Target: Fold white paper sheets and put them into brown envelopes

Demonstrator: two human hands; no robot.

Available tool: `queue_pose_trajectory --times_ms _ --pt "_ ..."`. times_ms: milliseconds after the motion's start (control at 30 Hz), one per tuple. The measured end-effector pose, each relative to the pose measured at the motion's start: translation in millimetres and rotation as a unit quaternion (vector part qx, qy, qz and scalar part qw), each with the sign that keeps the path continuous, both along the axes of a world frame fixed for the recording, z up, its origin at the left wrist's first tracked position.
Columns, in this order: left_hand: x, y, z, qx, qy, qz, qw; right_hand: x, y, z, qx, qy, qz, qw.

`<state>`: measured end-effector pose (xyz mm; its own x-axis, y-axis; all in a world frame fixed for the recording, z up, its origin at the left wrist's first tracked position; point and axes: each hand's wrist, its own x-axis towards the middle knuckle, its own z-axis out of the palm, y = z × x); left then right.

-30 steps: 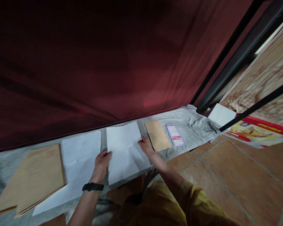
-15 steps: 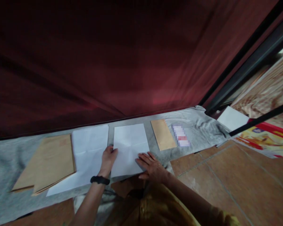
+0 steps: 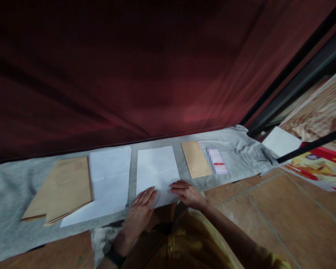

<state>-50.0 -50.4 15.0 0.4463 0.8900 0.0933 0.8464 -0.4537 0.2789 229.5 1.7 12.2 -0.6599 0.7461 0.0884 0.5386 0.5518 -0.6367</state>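
Observation:
A creased white sheet of paper [image 3: 156, 168] lies flat on the grey cloth [image 3: 11, 186]. My left hand [image 3: 140, 211] rests on its near left corner, fingers stretched out flat. My right hand [image 3: 189, 192] lies on its near right corner, fingers also extended and flat. A second white sheet [image 3: 108, 179] lies just left of it. A stack of large brown envelopes [image 3: 61, 188] sits further left. A small brown envelope [image 3: 196, 158] and a small white label-like item [image 3: 217, 160] lie to the right.
A dark red curtain [image 3: 128, 67] hangs behind the cloth. Brown floor tiles [image 3: 282, 216] spread to the right. A black metal frame [image 3: 296, 78], a white sheet [image 3: 281, 141] and a colourful printed box [image 3: 319, 166] stand at the far right.
Both hands slid from the sheet's side edges down to its near corners and now lie flat. The sheet has been straightened on the cloth.

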Motion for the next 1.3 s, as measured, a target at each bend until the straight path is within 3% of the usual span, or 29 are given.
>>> queue_pose_trajectory --times_ms 167,333,433,533,667,733,800,900,1033,1200,1300 --pt "-35.6 5.9 6.5 -0.03 -0.012 -0.005 0.999 3.4 -0.4 -3.3 -0.013 0.031 -0.046 0.998" --pt "-47.2 9.3 4.7 -0.019 -0.042 0.017 0.999 4.6 0.5 -12.4 0.034 0.033 -0.073 0.996" --pt "-47.3 18.5 15.1 0.021 -0.11 0.024 0.993 5.7 4.3 1.2 0.056 0.06 -0.094 0.992" --pt "-44.3 36.7 53.7 0.076 -0.226 0.098 0.966 5.3 16.8 40.3 0.048 0.124 -0.137 0.982" --pt "-34.0 69.4 132.1 0.101 -0.379 0.205 0.897 -0.5 49.2 111.2 0.031 0.281 -0.2 0.938" --pt "-28.9 83.9 162.1 0.073 -0.48 0.213 0.848 -4.3 67.9 140.3 0.039 0.354 -0.247 0.901" --pt "-26.7 93.7 176.5 0.007 -0.543 0.202 0.815 -6.8 85.1 160.2 0.027 0.404 -0.297 0.865" --pt "-30.0 97.0 171.8 -0.071 -0.577 0.198 0.789 -6.9 106.5 174.4 -0.022 0.466 -0.301 0.832" --pt "-39.6 88.2 147.2 -0.127 -0.536 0.225 0.804 -7.1 132.9 170.9 -0.087 0.515 -0.259 0.813" --pt "-41.6 83.8 106.8 -0.119 -0.514 0.295 0.796 -25.4 168.1 135.9 -0.119 0.455 -0.306 0.828" --pt "-35.6 82.0 71.5 -0.112 -0.494 0.361 0.783 -41.4 172.8 102.6 -0.076 0.375 -0.354 0.853"
